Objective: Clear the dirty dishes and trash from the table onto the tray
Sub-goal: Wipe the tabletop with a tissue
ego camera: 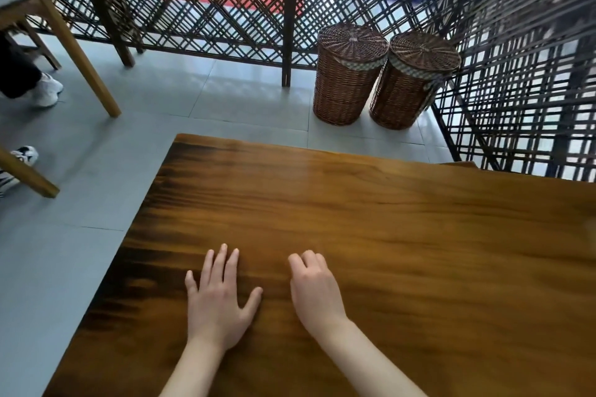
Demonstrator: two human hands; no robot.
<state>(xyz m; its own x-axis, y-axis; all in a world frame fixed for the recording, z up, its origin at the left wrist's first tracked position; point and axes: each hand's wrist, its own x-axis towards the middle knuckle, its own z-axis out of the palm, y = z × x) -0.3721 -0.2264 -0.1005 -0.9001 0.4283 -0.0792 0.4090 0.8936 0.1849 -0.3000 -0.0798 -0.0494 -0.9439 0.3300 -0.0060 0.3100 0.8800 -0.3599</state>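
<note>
Our left hand (219,300) lies flat and our right hand (314,288) loosely curled, empty, on the table (419,251); no dishes, trash or tray show, so handling stays unjudged.

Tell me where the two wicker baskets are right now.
Head view: both wicker baskets stand side by side on the floor beyond the table's far edge, against the lattice screen.

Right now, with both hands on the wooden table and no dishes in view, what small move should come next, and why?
Probably turn the head to find the dishes and tray. The left hand lies flat on the wooden table, the right hand rests with fingers loosely curled, neither holds anything, and no dishes, trash or tray show.
</note>
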